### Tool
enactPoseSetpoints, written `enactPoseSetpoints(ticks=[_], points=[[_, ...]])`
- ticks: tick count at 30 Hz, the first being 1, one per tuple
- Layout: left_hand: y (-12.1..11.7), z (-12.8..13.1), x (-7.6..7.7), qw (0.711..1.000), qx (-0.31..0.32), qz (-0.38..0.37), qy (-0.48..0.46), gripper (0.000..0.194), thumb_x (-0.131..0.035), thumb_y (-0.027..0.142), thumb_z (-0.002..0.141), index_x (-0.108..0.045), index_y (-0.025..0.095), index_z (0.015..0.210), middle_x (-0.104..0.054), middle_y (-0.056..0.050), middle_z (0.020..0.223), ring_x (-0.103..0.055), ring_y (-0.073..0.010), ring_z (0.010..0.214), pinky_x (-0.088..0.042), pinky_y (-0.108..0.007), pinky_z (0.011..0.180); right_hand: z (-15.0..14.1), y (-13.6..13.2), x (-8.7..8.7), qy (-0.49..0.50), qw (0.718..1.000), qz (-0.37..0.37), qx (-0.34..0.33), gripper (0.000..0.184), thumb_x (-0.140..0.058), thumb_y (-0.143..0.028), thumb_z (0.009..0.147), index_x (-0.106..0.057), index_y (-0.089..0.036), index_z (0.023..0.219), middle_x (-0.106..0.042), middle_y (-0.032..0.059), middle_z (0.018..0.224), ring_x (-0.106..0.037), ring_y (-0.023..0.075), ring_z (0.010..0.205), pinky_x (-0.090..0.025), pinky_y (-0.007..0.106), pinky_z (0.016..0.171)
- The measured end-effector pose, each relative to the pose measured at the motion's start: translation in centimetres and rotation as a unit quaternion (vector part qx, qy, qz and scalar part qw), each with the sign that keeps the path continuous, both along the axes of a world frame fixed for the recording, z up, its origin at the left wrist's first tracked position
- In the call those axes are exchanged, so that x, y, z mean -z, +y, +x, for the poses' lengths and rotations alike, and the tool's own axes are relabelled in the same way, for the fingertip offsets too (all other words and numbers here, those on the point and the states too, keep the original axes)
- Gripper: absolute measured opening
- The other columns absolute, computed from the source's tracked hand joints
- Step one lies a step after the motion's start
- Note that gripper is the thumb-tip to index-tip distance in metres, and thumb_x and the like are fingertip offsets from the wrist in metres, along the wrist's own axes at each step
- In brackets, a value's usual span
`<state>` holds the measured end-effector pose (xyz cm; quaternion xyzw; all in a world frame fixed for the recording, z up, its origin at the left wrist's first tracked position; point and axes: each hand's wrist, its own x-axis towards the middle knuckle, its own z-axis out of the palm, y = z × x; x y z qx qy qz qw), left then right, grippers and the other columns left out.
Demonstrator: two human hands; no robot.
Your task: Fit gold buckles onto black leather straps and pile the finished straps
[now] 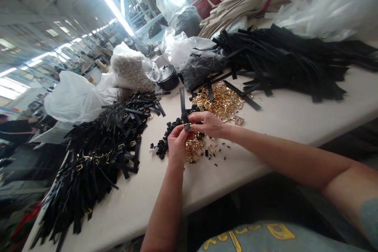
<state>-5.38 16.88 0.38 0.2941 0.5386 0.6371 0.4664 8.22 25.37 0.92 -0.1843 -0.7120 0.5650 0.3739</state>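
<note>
Between my two hands a short black strap [183, 104] stands upright, with a gold buckle [187, 125] near its lower end. My left hand [177, 139] pinches the strap's lower end from the left. From the right, my right hand [206, 123] closes its fingers on the strap by the buckle. Small black loops [169, 132] lie heaped just behind and left of the hands. Under them is a small pile of gold pieces [193, 150], and a larger heap of gold buckles [220, 100] lies beyond my right hand.
Buckled black straps [103, 145] pile up along the left of the table [251, 141]. Plain black straps [283, 55] lie at the back right, below beige strips [236, 4]. Plastic bags [132, 67] and a round black tin [169, 78] stand behind. A person [16, 128] is at far left.
</note>
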Motion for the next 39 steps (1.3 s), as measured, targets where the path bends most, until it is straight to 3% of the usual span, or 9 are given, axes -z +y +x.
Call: enactPoseSetpoints(ticks=[3, 6, 9, 14, 17, 21, 27, 34, 39], points=[[-0.1, 0.4, 0.1, 1.000, -0.001, -0.003, 0.025, 0.037, -0.087, 0.043, 0.060, -0.073, 0.016, 0.081, -0.072, -0.001, 0.068, -0.069, -0.0132, 0.062, -0.054, -0.024, 0.063, -0.4, -0.3, 0.2, 0.052, 0.986, -0.154, -0.045, 0.042, -0.077, -0.053, 0.072, -0.074, -0.015, 0.091, -0.071, 0.0036, 0.085, -0.065, 0.0141, 0.073, -0.055, 0.031, 0.071], [-0.2, 0.9, 0.0, 0.998, -0.005, 0.007, 0.067, 0.035, -0.086, 0.044, 0.063, -0.073, 0.016, 0.079, -0.072, -0.001, 0.070, -0.068, -0.0126, 0.063, -0.054, -0.025, 0.066, -0.6, -0.5, 0.4, 0.072, 0.969, -0.228, -0.060, 0.042, -0.081, -0.051, 0.067, -0.071, -0.015, 0.085, -0.069, 0.0009, 0.075, -0.063, 0.0116, 0.064, -0.055, 0.029, 0.064], [-0.3, 0.8, -0.2, 0.994, 0.019, 0.010, 0.104, 0.034, -0.084, 0.045, 0.065, -0.073, 0.015, 0.077, -0.072, -0.001, 0.070, -0.066, -0.0117, 0.062, -0.054, -0.025, 0.066, -0.6, -0.4, 0.5, 0.063, 0.978, -0.198, -0.035, 0.039, -0.080, -0.050, 0.069, -0.067, -0.015, 0.079, -0.066, -0.0001, 0.070, -0.061, 0.0117, 0.063, -0.053, 0.027, 0.061], [-0.4, -1.1, -0.5, 0.988, 0.005, 0.011, 0.153, 0.033, -0.082, 0.042, 0.068, -0.070, 0.017, 0.085, -0.069, 0.001, 0.073, -0.061, -0.0082, 0.057, -0.051, -0.021, 0.058, 0.4, 0.2, -0.4, -0.037, 0.999, 0.009, 0.028, 0.028, -0.070, -0.041, 0.080, -0.066, -0.013, 0.076, -0.063, 0.0012, 0.072, -0.055, 0.0119, 0.069, -0.045, 0.026, 0.066], [-0.5, -2.0, -0.8, 0.992, 0.044, 0.017, 0.119, 0.039, -0.082, 0.041, 0.067, -0.070, 0.019, 0.097, -0.068, 0.002, 0.073, -0.056, -0.0062, 0.052, -0.047, -0.019, 0.053, 1.0, 0.4, -1.1, -0.118, 0.989, 0.078, -0.040, 0.018, -0.065, -0.032, 0.083, -0.069, -0.014, 0.080, -0.061, -0.0008, 0.069, -0.049, 0.0105, 0.064, -0.039, 0.024, 0.061], [-0.7, -2.5, -1.0, 0.988, 0.143, -0.003, 0.056, 0.041, -0.082, 0.040, 0.067, -0.073, 0.018, 0.100, -0.060, 0.003, 0.060, -0.048, -0.0057, 0.047, -0.040, -0.019, 0.047, 1.4, 0.5, -1.7, -0.155, 0.971, -0.003, -0.181, 0.024, -0.060, -0.036, 0.087, -0.070, -0.015, 0.093, -0.063, -0.0018, 0.071, -0.052, 0.0095, 0.061, -0.039, 0.023, 0.058], [-0.9, -2.3, -1.3, 0.986, 0.166, -0.013, -0.012, 0.039, -0.085, 0.037, 0.063, -0.074, 0.018, 0.095, -0.055, 0.004, 0.057, -0.045, -0.0054, 0.048, -0.034, -0.020, 0.047, 1.3, 0.6, -1.5, -0.140, 0.949, -0.163, -0.232, 0.042, -0.072, -0.052, 0.076, -0.068, -0.014, 0.094, -0.066, 0.0002, 0.072, -0.061, 0.0115, 0.063, -0.051, 0.026, 0.062], [-0.8, -2.1, -1.4, 0.984, 0.155, -0.013, -0.087, 0.047, -0.088, 0.043, 0.059, -0.073, 0.016, 0.095, -0.050, 0.005, 0.053, -0.042, -0.0048, 0.047, -0.032, -0.019, 0.043, 1.2, 0.6, -2.0, -0.161, 0.948, -0.171, -0.217, 0.041, -0.075, -0.055, 0.072, -0.065, -0.016, 0.081, -0.067, 0.0010, 0.067, -0.061, 0.0118, 0.058, -0.051, 0.027, 0.057], [-0.6, -2.3, -1.3, 0.991, 0.113, -0.012, -0.073, 0.051, -0.085, 0.048, 0.061, -0.071, 0.017, 0.100, -0.053, 0.004, 0.057, -0.045, -0.0044, 0.047, -0.034, -0.018, 0.044, 1.3, 0.8, -2.2, -0.168, 0.953, -0.149, -0.205, 0.037, -0.074, -0.054, 0.074, -0.062, -0.018, 0.074, -0.066, 0.0012, 0.064, -0.060, 0.0121, 0.056, -0.050, 0.028, 0.056]])
